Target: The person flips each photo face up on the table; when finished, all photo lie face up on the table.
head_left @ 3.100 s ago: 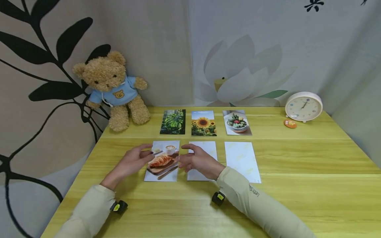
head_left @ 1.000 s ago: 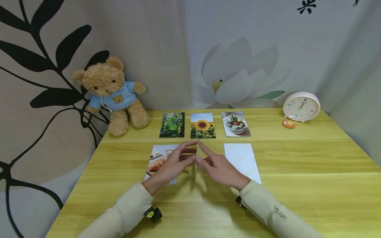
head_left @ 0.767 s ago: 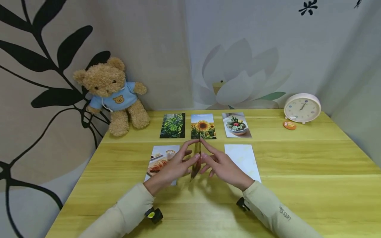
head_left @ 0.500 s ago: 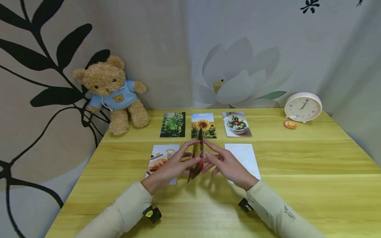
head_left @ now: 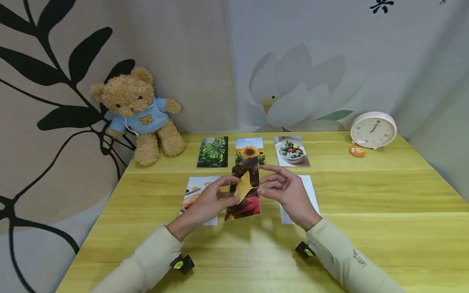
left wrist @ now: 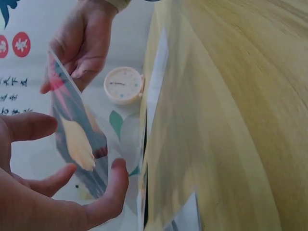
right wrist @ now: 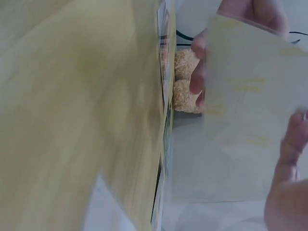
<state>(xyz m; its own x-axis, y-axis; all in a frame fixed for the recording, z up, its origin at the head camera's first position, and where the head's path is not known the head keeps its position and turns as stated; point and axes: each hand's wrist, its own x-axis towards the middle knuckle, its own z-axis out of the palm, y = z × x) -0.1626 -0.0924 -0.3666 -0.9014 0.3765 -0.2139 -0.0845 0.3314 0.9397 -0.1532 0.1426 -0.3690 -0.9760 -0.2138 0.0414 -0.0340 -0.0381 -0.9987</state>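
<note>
A photo card (head_left: 244, 188) with a yellow shape on a dark and red ground is raised over the middle of the table, tilted, picture side toward the head camera. My left hand (head_left: 209, 202) holds its left edge between thumb and fingers. At the opposite edge, my right hand (head_left: 291, 194) pinches it with thumb and fingertips. The right wrist view shows the card's pale back (right wrist: 245, 120) with faint yellow marks. Under my left hand lies a croissant card (head_left: 190, 195), partly covered. A blank white card (head_left: 310, 191), face down, is partly behind my right hand.
Across the back lie a leaf card (head_left: 212, 151), a sunflower card (head_left: 250, 148) and a succulent-bowl card (head_left: 292, 151). A teddy bear (head_left: 139, 114) sits at back left. A round clock (head_left: 373, 130) and a small orange disc (head_left: 357, 151) are at back right.
The middle front card, earlier face down on the table, has been lifted and turned from edge-on to picture side toward the head camera. My right hand has shifted slightly right.
</note>
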